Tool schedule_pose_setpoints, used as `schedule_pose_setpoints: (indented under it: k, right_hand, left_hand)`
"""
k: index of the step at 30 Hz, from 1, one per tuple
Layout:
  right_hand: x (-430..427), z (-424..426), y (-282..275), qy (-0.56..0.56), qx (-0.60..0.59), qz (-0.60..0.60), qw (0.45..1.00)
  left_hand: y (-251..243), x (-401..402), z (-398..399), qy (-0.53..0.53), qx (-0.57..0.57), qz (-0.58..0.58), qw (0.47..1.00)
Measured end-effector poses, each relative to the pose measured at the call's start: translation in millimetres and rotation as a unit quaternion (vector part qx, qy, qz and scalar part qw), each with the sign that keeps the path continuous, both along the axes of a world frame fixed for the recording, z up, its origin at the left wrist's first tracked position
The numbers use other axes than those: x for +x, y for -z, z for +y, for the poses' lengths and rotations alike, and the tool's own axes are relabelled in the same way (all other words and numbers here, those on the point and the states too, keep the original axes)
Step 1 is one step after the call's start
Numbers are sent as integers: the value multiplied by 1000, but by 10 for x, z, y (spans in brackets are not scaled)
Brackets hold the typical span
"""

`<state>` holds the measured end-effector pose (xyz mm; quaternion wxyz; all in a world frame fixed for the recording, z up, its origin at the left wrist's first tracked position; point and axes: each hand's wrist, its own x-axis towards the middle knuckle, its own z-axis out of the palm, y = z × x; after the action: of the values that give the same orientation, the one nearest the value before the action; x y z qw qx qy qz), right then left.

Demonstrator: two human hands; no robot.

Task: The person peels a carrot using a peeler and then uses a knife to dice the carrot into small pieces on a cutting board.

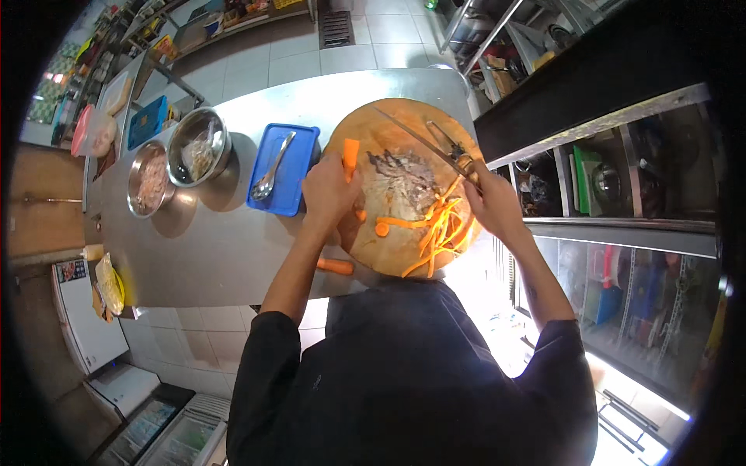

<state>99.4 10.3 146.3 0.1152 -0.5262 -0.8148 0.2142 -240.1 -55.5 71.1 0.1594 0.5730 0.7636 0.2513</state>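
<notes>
A round wooden chopping board [379, 125] lies before me, its middle darkly worn. At its left edge my left hand [332, 189] grips a peeled carrot piece [351, 152], which sticks up past the fingers. My right hand [495, 201], at the board's right side, holds a knife [417, 137] by the handle. The blade points up and left over the board. Partly hidden behind the knife is a metal tool [446, 135], perhaps a peeler. Long orange carrot strips [443, 224] are heaped near my right hand. A round carrot end [382, 229] lies left of them.
Another carrot [335, 266] lies on the steel table [233, 256] by the board. Leftward are a blue lidded container [284, 169] with a spoon [274, 169] on top, and two steel bowls [218, 131] [137, 204] holding food. A glass-fronted cabinet [629, 291] stands at right.
</notes>
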Motion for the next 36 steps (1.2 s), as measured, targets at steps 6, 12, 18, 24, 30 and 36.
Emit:
schedule_pose_setpoints:
  k: [6, 12, 18, 24, 30, 36]
  right_hand:
    - [-178, 440, 491, -22, 46, 86, 995]
    - [-144, 437, 674, -48, 141, 88, 985]
    - [-104, 289, 625, -36, 204, 146, 968]
    - [497, -869, 869, -68, 79, 173, 979]
    - [74, -1077, 684, -71, 14, 34, 997]
    - [-288, -1143, 709, -138, 16, 64, 988]
  left_hand:
    - [-79, 219, -102, 3, 78, 82, 994]
    - [39, 574, -741, 5, 134, 29, 991]
    - [132, 910, -892, 52, 115, -98, 987]
    - [92, 1134, -770, 167, 110, -179, 963]
    - [95, 1153, -755, 185, 99, -277, 938]
    - [119, 972, -941, 171, 128, -220, 952]
